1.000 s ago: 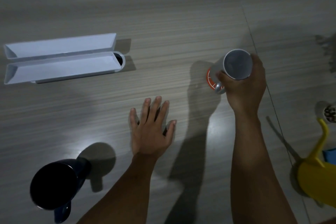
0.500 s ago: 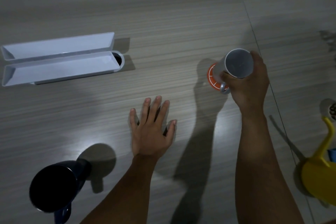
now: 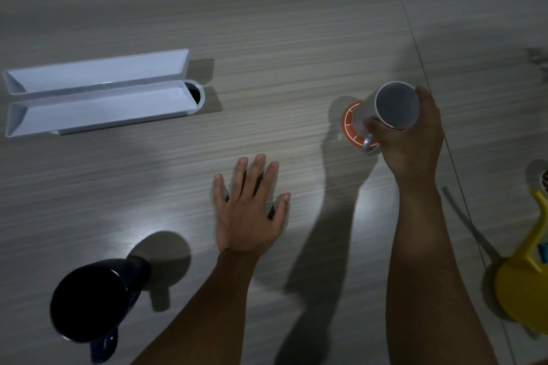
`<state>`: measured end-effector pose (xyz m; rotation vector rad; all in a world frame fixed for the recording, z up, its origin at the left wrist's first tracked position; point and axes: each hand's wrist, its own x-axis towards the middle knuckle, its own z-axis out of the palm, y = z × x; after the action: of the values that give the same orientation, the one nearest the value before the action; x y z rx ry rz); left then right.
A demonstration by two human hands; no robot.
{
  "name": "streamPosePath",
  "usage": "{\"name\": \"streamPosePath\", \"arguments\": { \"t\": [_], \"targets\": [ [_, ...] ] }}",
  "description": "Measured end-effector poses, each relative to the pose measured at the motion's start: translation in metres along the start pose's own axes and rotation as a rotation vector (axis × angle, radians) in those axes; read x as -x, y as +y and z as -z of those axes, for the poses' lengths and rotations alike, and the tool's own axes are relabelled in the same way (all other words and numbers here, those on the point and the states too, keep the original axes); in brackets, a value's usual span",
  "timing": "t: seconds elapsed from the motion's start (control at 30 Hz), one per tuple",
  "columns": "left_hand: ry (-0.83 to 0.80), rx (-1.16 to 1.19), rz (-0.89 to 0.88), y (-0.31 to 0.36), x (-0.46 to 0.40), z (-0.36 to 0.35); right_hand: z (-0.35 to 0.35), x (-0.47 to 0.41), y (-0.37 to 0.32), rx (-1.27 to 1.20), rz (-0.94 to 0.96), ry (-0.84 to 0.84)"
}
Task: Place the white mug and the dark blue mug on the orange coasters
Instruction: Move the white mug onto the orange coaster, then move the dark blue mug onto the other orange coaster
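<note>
The white mug point(image 3: 385, 107) stands upright on an orange coaster point(image 3: 350, 127) with white lines, right of centre. My right hand point(image 3: 412, 139) wraps around the mug near its rim, the handle pointing toward me. The dark blue mug point(image 3: 92, 305) stands at the lower left on the floor, handle toward the bottom edge, untouched. My left hand point(image 3: 252, 210) lies flat on the floor with fingers spread, holding nothing; something dark shows between its fingers, mostly hidden. I see only one orange coaster.
A white two-trough holder point(image 3: 98, 95) lies at the left, with a dark round thing at its right end. A yellow plastic object point(image 3: 525, 281) sits at the right edge. A tile seam point(image 3: 430, 89) runs down past the white mug.
The white mug has settled further onto the orange coaster, with more of the coaster showing to its left. My left hand and the dark blue mug have not moved.
</note>
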<state>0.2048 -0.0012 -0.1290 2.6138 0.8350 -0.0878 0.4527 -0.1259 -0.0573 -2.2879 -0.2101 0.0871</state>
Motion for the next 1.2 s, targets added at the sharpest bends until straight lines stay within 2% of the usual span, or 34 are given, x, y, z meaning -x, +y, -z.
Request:
{"name": "streamPosePath", "arguments": {
  "t": [0.23,0.6,0.87,1.0,1.2],
  "targets": [
    [0.013,-0.013,-0.002,0.000,-0.001,-0.002,0.000,0.003,0.000,0.010,-0.006,0.015],
    [0.013,-0.027,-0.013,-0.003,-0.002,-0.004,-0.003,0.017,-0.001,-0.038,-0.119,-0.011],
    [-0.013,-0.043,-0.030,-0.001,0.003,0.001,0.020,0.105,-0.001,-0.091,-0.248,-0.005],
    [-0.044,-0.007,-0.057,-0.016,0.043,0.001,0.023,0.168,0.001,0.005,-0.201,-0.089],
    [-0.048,0.030,-0.098,-0.061,0.155,-0.002,0.011,0.248,-0.002,0.163,-0.016,-0.355]
  ]
}}
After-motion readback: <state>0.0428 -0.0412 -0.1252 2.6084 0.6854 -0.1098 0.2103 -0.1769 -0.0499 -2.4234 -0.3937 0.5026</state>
